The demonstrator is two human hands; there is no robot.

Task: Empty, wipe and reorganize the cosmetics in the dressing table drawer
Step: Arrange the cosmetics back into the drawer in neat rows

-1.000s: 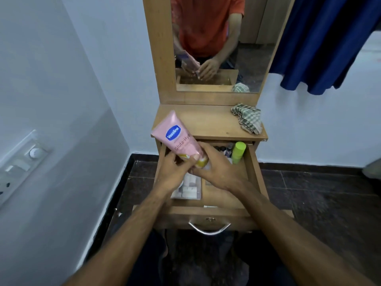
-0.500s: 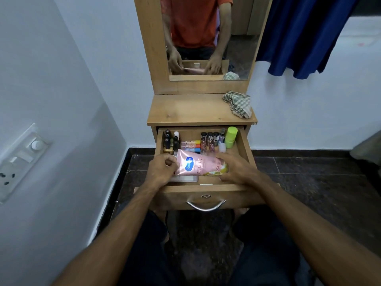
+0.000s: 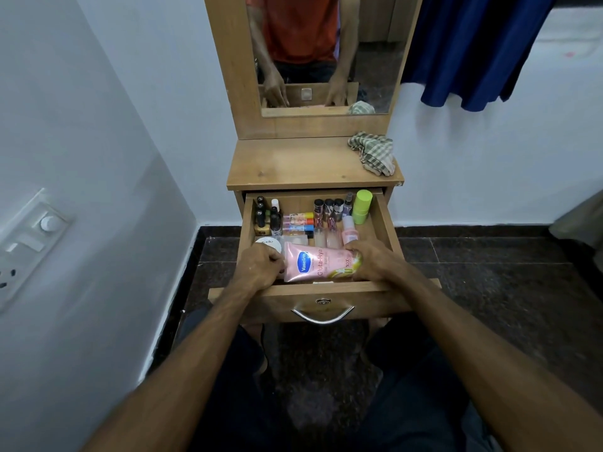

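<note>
We now lay Vaseline tube (image 3: pixel 318 265) flat at drawer (image 3: pixel 385 228) front edge, no longer raised; left hand (image 3: pixel 261 267) and right hand (image 3: pixel 372 261) grip its ends. Reorganizing nearly finished.

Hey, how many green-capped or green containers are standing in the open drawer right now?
1 that is plainly green: the lime-green container stands in the back right corner of the drawer, right of the dark-capped bottles. Others may be hidden behind the hands.
</note>
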